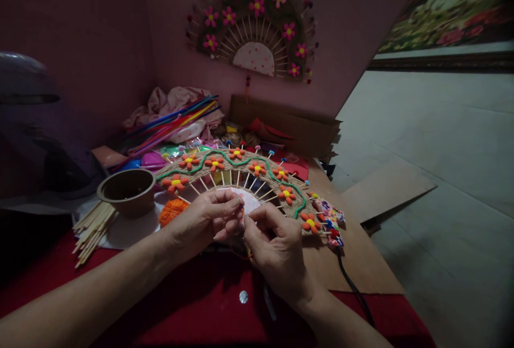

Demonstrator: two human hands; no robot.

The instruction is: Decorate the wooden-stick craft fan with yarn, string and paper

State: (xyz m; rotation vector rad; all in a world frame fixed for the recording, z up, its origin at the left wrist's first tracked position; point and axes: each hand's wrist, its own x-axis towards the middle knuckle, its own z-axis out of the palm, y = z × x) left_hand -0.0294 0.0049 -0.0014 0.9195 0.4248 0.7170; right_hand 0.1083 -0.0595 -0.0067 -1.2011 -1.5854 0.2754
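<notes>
A fan-shaped craft [241,163] with orange flowers, a green wavy cord and thin sticks lies on the table. Over its lower middle, my left hand [219,213] pinches a thin orange cord between thumb and finger. Close beside it on the right, my right hand [273,241] has its fingers pressed together at the same cord, close to the left fingertips. Part of the cord [241,256] hangs below both hands. A ball of orange yarn [172,211] sits just left of my left hand.
Left are a brown bowl [127,190] and wooden sticks [93,233]. Behind lie colored pipe cleaners [176,123] and cardboard [281,126]. A finished-looking fan [257,5] hangs on the wall. A small silvery disc [243,297] lies on the red cloth [193,305].
</notes>
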